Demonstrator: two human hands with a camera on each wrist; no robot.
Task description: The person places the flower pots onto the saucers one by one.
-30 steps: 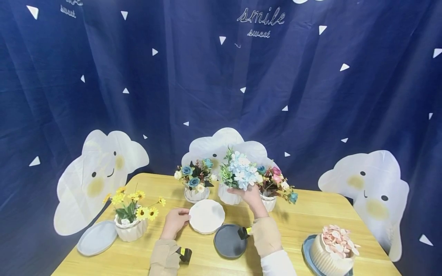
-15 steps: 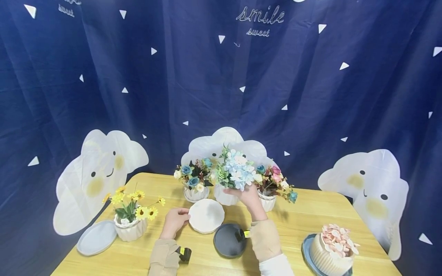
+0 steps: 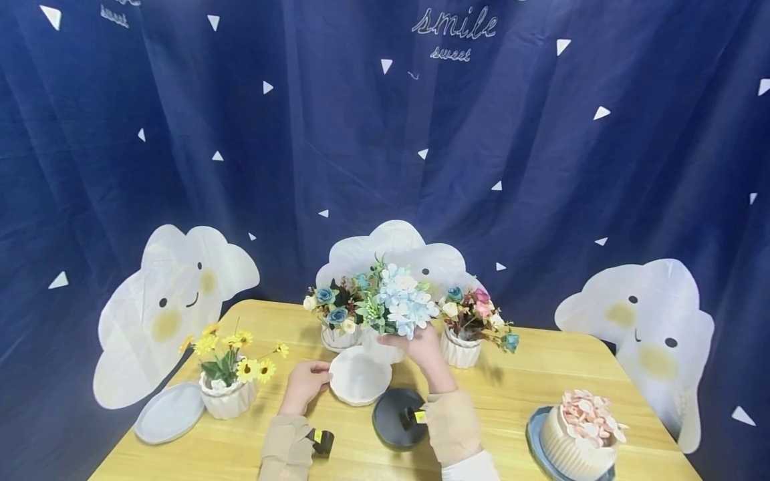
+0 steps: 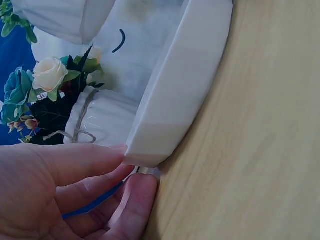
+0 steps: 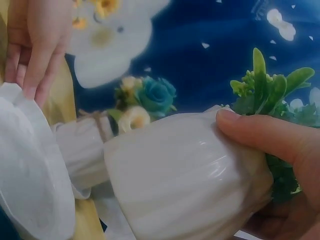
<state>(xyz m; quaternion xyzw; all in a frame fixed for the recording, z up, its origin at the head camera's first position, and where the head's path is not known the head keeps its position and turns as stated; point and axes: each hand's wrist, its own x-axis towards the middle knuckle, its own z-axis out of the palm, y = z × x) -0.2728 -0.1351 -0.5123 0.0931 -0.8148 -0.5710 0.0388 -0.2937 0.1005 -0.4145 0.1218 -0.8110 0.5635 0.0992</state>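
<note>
In the head view my right hand [image 3: 422,351] grips a white flowerpot of pale blue hydrangeas [image 3: 402,297], raised behind the plate's far edge. The pot's ribbed side [image 5: 185,170] fills the middle of the right wrist view, thumb near its rim, other fingers partly hidden behind it. My left hand [image 3: 307,386] pinches the left edge of a white faceted plate [image 3: 359,381] on the table. The left wrist view shows the thumb against the plate wall [image 4: 175,85] and curled fingers [image 4: 137,205] low at its edge.
Behind stand a blue-rose pot [image 3: 340,339] and a pink-rose pot [image 3: 461,351]. A dark round plate [image 3: 394,427] lies in front. At left are a yellow-flower pot [image 3: 228,399] and a grey plate [image 3: 168,414]; at right, a pink-flower pot [image 3: 577,444] on a blue plate [image 3: 538,441].
My right hand has carried the hydrangea pot leftward and somewhat nearer, from beside the pink-rose pot to just behind the white plate. The left hand has stayed at the plate's edge.
</note>
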